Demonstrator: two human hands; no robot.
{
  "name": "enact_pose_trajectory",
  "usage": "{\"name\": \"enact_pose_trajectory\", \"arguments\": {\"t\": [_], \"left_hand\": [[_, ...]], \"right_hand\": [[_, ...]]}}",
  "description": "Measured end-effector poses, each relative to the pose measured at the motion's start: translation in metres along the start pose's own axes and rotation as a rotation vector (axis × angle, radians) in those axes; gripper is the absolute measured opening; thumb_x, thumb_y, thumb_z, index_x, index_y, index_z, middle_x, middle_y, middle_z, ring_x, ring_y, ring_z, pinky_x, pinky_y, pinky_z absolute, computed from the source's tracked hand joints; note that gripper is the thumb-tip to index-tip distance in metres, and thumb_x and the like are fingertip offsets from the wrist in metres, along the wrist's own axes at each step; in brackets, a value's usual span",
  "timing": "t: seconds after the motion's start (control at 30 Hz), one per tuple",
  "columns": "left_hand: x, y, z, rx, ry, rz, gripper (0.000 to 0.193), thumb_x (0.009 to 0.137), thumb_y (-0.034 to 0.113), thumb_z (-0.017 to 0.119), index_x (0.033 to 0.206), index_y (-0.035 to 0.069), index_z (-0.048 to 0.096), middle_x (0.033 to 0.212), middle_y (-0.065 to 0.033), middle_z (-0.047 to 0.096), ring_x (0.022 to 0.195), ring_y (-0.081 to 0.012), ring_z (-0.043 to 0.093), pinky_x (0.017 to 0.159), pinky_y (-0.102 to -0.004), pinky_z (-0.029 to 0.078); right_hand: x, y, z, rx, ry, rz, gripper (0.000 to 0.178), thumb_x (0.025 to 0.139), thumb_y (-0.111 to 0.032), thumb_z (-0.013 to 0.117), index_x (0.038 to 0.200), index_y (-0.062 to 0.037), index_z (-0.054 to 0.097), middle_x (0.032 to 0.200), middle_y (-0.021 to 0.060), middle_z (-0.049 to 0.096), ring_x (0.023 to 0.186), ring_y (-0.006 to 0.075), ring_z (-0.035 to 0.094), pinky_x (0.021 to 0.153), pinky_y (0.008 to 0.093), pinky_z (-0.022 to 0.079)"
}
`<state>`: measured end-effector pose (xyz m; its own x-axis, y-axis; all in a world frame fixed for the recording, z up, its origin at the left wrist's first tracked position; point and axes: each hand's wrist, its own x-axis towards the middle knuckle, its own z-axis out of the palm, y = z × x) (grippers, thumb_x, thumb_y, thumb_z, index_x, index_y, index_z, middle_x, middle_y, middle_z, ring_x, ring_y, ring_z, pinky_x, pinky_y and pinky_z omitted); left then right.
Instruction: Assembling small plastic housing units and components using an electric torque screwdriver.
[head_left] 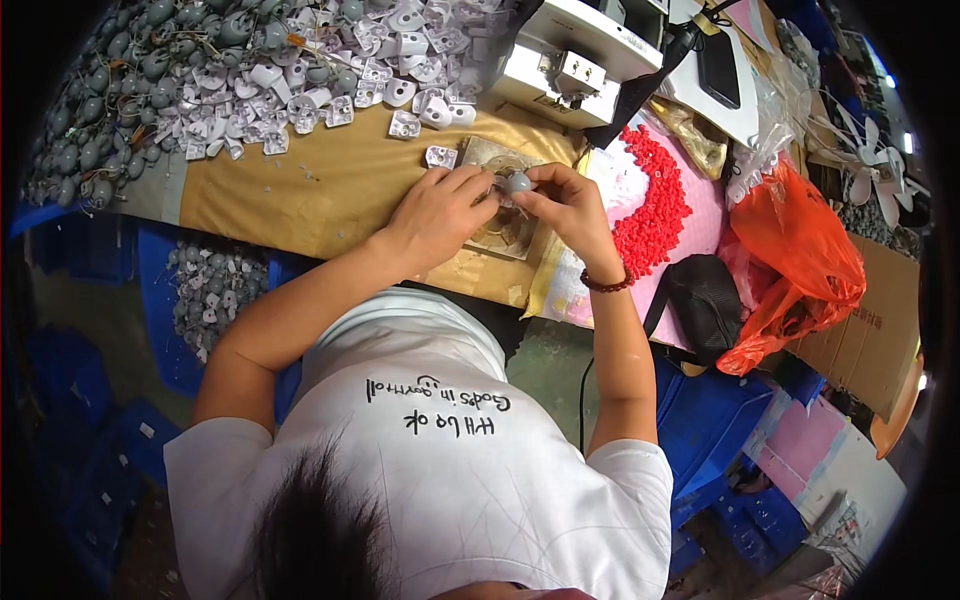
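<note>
My right hand (572, 205) pinches a small grey rounded plastic piece (518, 183) between thumb and fingers. Close against its left side is my left hand (440, 218), fingers bent together at the same spot; what they grip is hidden. Both hands are over a square metal block (505, 238) with a round shape in its top, at the table's front edge. Just beyond my left fingers lies a white plastic housing (440, 156).
White housings (300, 95) and grey rounded parts with wires (90, 130) are heaped at the left and back. A white machine (560, 80) stands behind the block. Red small parts (650, 205), a black pouch (703, 308) and an orange plastic bag (795, 250) lie right.
</note>
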<state>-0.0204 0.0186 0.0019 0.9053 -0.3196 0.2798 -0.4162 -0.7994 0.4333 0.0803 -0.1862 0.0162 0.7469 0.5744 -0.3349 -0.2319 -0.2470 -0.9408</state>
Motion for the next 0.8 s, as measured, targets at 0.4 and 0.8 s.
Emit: {"name": "enact_pose_trajectory", "arguments": {"t": [0.4, 0.8], "left_hand": [[0.015, 0.002, -0.004, -0.128, 0.063, -0.131, 0.035, 0.076, 0.009, 0.070, 0.110, 0.009, 0.064, 0.111, -0.0073, 0.063, 0.108, -0.0267, 0.059, 0.088, -0.0409, 0.047], [0.032, 0.005, 0.009, -0.008, 0.063, -0.169, 0.035, 0.075, 0.013, 0.072, 0.109, 0.009, 0.062, 0.100, -0.0045, 0.060, 0.099, -0.0239, 0.057, 0.082, -0.0381, 0.046]], "right_hand": [[-0.006, 0.024, 0.030, -0.534, 0.406, -0.293, 0.041, 0.077, -0.015, 0.085, 0.109, -0.0003, 0.063, 0.085, 0.0094, 0.063, 0.067, 0.0220, 0.062, 0.061, 0.0326, 0.051], [0.094, -0.021, -0.083, -0.207, 0.855, -0.465, 0.052, 0.097, -0.015, 0.064, 0.139, 0.0067, 0.043, 0.121, 0.0116, 0.060, 0.108, 0.0179, 0.057, 0.092, 0.0284, 0.048]]}}
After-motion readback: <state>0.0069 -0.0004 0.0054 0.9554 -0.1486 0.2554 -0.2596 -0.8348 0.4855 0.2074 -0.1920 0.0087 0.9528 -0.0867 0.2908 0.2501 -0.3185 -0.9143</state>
